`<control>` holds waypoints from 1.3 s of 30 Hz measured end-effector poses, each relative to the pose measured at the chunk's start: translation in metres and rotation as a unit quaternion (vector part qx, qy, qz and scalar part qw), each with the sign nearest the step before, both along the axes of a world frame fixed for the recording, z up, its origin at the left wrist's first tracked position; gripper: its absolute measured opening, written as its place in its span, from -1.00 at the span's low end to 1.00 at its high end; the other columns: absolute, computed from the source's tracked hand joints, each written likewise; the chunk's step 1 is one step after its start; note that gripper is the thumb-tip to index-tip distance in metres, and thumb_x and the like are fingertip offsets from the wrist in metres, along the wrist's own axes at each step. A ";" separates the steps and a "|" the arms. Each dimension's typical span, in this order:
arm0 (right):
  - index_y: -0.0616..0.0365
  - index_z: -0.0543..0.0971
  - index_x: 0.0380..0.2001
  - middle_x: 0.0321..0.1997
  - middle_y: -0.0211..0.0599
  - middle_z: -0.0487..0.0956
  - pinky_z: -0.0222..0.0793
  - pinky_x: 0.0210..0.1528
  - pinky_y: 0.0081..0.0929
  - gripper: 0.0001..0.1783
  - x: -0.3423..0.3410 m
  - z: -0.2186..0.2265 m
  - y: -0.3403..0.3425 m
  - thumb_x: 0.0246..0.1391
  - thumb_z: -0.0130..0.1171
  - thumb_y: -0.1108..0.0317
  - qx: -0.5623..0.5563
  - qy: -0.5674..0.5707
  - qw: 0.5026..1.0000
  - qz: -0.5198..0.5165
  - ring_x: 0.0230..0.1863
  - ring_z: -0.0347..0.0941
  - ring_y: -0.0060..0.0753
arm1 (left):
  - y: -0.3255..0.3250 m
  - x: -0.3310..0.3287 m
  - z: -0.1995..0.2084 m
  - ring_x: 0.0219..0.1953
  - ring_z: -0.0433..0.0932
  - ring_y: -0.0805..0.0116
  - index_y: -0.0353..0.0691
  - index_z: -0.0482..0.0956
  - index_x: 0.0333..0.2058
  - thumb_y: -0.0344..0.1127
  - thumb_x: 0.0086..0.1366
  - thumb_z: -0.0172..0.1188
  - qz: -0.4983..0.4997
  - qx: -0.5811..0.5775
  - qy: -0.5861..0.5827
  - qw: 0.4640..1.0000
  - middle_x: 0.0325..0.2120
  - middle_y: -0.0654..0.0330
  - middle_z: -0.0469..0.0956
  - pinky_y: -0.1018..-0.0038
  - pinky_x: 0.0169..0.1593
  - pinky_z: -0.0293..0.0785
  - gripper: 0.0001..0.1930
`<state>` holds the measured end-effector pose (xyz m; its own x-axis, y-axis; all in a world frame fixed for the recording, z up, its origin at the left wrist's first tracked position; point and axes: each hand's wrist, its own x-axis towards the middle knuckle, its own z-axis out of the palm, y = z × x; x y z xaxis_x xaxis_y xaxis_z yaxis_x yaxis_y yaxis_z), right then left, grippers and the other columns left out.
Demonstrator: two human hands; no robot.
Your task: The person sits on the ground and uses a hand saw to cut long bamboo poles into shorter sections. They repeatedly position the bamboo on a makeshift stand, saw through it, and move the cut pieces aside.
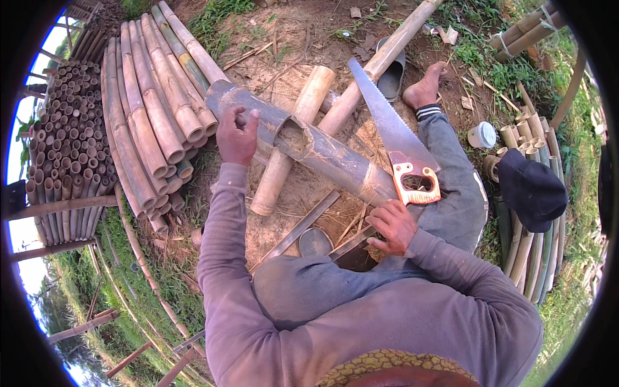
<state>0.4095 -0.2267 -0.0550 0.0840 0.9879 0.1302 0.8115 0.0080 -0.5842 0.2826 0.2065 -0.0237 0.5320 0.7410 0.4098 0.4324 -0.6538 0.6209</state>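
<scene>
A thick bamboo tube (345, 161) slants across the ground in front of me, with an opening cut into its upper side. My left hand (237, 137) is raised by the far end of the tube, its fingers loosely bent and the thumb apart from them. Nothing shows in it. Close to the tube's near end rests my right hand (394, 226), fingers bent and spread, just below the handle of a handsaw (393, 132). The saw lies against my leg, blade pointing away. A thin strip (353, 242) reaches the right hand; whether they touch is unclear.
Under the tube lies a shorter bamboo piece (284, 168); a long pole (387, 58) extends beyond it. Bamboo poles (155, 97) are stacked at left. A round container (315, 243) is near my knee. At right are a white tub (481, 135) and a dark cap (534, 190) on cut bamboo.
</scene>
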 end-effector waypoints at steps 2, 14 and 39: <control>0.08 0.64 0.01 0.08 -0.19 0.58 0.24 0.30 0.12 -0.45 0.002 0.000 -0.001 -0.07 0.50 0.14 0.032 -0.004 0.999 0.019 0.20 0.46 -0.12 | -0.035 0.060 -0.001 -0.32 0.64 0.09 -0.22 0.63 -0.05 -0.04 0.31 0.43 -0.158 0.091 0.146 0.972 -0.35 0.14 0.64 0.16 -0.20 0.58 -0.59; 0.15 0.65 -0.17 -0.29 -0.12 0.68 0.21 0.31 -0.03 -0.46 0.065 0.014 0.007 -0.01 0.44 -0.09 -0.100 -0.111 0.968 -0.204 -0.15 0.62 -0.10 | -0.059 0.199 -0.110 0.12 0.65 -0.15 -0.33 0.40 0.19 0.14 0.10 0.54 -0.154 -0.108 0.541 0.819 0.07 -0.22 0.64 0.17 0.20 0.59 -0.13; 0.25 0.51 -0.04 -0.29 -0.31 0.57 0.47 -0.20 -0.41 -0.57 0.103 0.011 -0.044 0.17 0.46 0.28 0.274 0.179 0.784 -0.528 -0.29 0.48 -0.49 | -0.188 -0.462 0.064 0.28 0.46 -0.05 0.00 0.42 0.29 -0.30 0.09 0.41 0.334 0.006 0.550 0.765 0.19 0.10 0.53 -0.02 0.32 0.36 -0.27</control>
<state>0.5129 -0.2712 -0.0444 0.9450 0.1476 0.2919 0.3197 -0.2283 -0.9196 -0.1790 0.0185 0.0402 0.0645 0.9979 -0.0062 0.9293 -0.0623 -0.3639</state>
